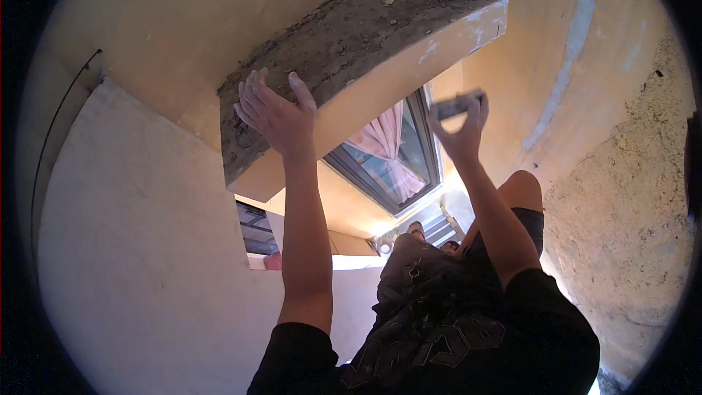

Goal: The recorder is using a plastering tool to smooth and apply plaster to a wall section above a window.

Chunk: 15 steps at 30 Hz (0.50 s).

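My left hand is over the left end of a concrete ledge that juts from the wall. Its fingers are spread and hold nothing; whether the palm rests on the top is hard to tell. The ledge's top is dark, rough and strewn with crumbs of debris, while its front face is pale yellow with scuffed patches. Raised right of the ledge, my right hand grips a small dark grey block between thumb and fingers. Motion blurs the block, so its exact kind does not show.
Below the ledge is a dark-framed window with a pink curtain. A patched yellow wall rises at the right, rough and stained further out. A white wall stands at the left. Far below, slats show near my feet.
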### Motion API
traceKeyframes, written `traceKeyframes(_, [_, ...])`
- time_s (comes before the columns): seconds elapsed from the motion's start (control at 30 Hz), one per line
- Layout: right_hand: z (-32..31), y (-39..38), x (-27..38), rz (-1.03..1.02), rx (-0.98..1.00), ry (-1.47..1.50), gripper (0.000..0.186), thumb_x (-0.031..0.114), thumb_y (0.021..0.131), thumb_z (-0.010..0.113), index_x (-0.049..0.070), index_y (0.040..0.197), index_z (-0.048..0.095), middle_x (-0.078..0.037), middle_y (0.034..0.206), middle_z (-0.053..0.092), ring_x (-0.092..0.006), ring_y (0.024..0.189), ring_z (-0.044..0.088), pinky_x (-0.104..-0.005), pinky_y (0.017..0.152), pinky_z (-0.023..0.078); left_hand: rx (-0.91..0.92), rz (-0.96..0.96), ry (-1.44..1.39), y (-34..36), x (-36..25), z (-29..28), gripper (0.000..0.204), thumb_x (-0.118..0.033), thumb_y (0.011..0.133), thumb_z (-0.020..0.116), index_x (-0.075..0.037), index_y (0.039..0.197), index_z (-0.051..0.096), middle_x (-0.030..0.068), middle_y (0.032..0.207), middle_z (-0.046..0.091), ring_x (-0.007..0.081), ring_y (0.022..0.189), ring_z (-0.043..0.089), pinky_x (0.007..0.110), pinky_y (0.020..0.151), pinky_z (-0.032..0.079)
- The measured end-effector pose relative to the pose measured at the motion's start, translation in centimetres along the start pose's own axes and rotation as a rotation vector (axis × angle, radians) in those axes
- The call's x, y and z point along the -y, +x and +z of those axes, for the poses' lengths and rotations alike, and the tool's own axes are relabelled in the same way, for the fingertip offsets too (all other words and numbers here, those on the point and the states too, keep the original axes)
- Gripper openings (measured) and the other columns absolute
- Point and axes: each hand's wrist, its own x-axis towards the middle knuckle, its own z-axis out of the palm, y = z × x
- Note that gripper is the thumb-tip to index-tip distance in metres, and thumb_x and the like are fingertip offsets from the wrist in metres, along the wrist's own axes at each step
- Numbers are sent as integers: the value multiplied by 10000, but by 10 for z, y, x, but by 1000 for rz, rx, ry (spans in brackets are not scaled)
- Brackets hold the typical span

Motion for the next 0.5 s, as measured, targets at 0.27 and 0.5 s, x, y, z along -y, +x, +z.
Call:
traceKeyframes(0.27, [-66, -118, -6, 295, 335, 157, 540, 196, 626, 843, 28, 1029, 526, -157, 1048, 503, -305, 942, 514, -443, 843, 431, -30, 288, -329, -54, -37, -1, 376, -264, 865, 631, -52, 1162, 541, 161, 1195, 545, 376, 1232, 443, 643, 1072, 196])
traceKeyframes(0.5, [-60, -134, -60, 638, 345, 261, 577, 247, 633, 858, 29, 1070, 550, -160, 1064, 488, -289, 951, 546, -406, 846, 463, 340, 240, -541, -167, -132, -2, 474, -276, 880, 577, -9, 1261, 484, 254, 1367, 400, 482, 1315, 333, 666, 1081, 180])
